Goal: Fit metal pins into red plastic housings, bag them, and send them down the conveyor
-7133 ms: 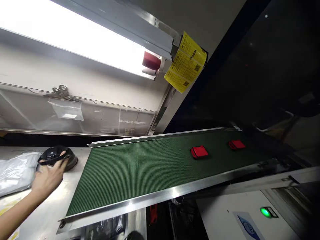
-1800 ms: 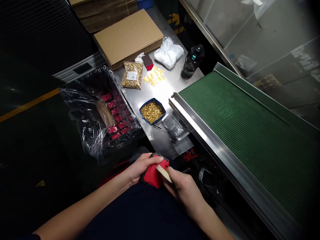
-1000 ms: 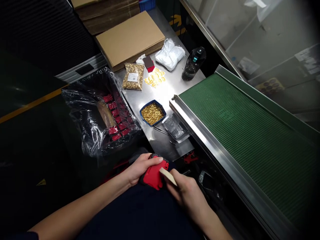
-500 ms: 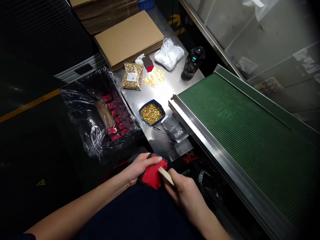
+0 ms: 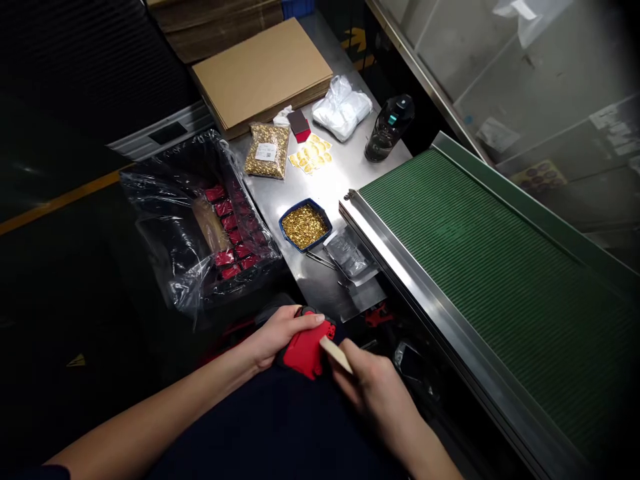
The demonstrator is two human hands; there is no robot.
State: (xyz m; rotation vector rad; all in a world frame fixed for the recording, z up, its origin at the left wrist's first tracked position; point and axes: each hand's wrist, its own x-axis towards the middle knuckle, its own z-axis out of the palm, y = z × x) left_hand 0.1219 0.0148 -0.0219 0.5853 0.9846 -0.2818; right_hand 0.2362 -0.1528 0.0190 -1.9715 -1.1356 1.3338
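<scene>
In the head view, past the grey steel counter's point(image 5: 320, 283) near corner, the left hand point(image 5: 283, 333) grips a blocky red-and-black plastic-looking housing point(image 5: 303, 351), probably light, stiff, best held by its dark sides; the right hand point(image 5: 373, 377) pinches a flat, pale strip point(image 5: 336, 354).

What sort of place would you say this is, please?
Probably a factory workstation: a green conveyor belt sits beside a metal worktable, and a plastic-lined box holds rows of small red pieces.
</scene>
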